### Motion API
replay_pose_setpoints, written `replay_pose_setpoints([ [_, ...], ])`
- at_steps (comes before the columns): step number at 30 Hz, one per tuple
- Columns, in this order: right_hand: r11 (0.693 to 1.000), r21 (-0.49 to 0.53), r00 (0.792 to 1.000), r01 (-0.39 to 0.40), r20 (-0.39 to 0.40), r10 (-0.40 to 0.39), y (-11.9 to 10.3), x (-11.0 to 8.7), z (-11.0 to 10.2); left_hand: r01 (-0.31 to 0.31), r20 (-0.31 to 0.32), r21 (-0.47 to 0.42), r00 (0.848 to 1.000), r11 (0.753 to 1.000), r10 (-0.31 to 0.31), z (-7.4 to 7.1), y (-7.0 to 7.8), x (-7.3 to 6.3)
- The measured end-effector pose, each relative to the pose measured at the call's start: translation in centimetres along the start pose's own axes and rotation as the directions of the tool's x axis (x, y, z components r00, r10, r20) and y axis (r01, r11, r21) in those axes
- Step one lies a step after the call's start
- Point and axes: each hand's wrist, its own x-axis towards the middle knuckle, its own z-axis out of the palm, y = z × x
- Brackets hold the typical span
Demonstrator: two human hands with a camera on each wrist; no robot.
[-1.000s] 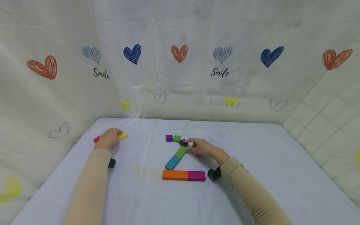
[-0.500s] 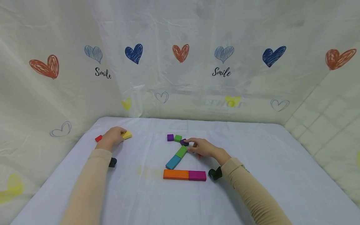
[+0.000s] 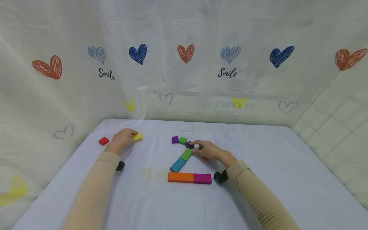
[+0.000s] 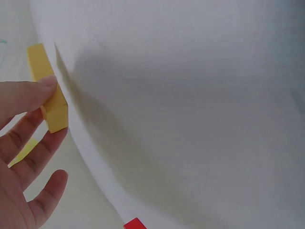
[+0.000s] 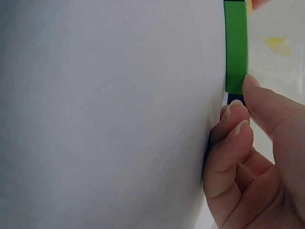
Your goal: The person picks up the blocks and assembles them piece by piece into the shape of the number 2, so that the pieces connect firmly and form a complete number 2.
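My left hand (image 3: 123, 138) pinches a yellow block (image 4: 50, 90) between thumb and fingers at the back left, close over the cloth. Behind it lies a red block (image 3: 103, 141). My right hand (image 3: 211, 150) reaches in from the right, its index finger straight and touching a dark purple block (image 3: 188, 145). Its thumb tip meets the end of a green block (image 5: 237, 47) in the right wrist view; the other fingers are bent. That green block and a teal block (image 3: 178, 165) form a slanted line. A small green block (image 3: 182, 140) and a purple block (image 3: 175, 140) continue leftward from the dark one.
An orange block (image 3: 180, 177) and a magenta block (image 3: 202, 179) lie end to end nearer the front. White cloth covers the table (image 3: 143, 204). A pale curtain (image 3: 184, 80) printed with hearts rises behind it. Black wrist cameras (image 3: 220, 177) hang below both wrists.
My left hand has moved right with the yellow block, leaving the red block behind and fully visible. The right hand and the arranged blocks stay put; the whole head view shifts slightly.
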Motion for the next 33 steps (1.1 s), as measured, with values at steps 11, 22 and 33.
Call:
replay_pose_setpoints([
  [11, 1.000, 0.005, 1.000, 0.006, -0.002, -0.006, -0.1, 0.0, 0.0, -0.046, -0.004, 0.015, 0.999, 0.999, 0.046, 0.2, 1.4, 0.3],
  [22, 1.000, -0.001, 1.000, 0.007, 0.004, -0.007, 0.2, 0.2, 0.1, -0.094, 0.006, -0.024, 0.996, 0.995, 0.094, 0.4, 2.5, 0.2],
  [33, 1.000, 0.005, 1.000, 0.007, 0.000, -0.007, 0.1, 0.1, 0.0, -0.143, 0.000, -0.033, 0.990, 0.989, 0.143, 0.9, 3.2, 0.2],
])
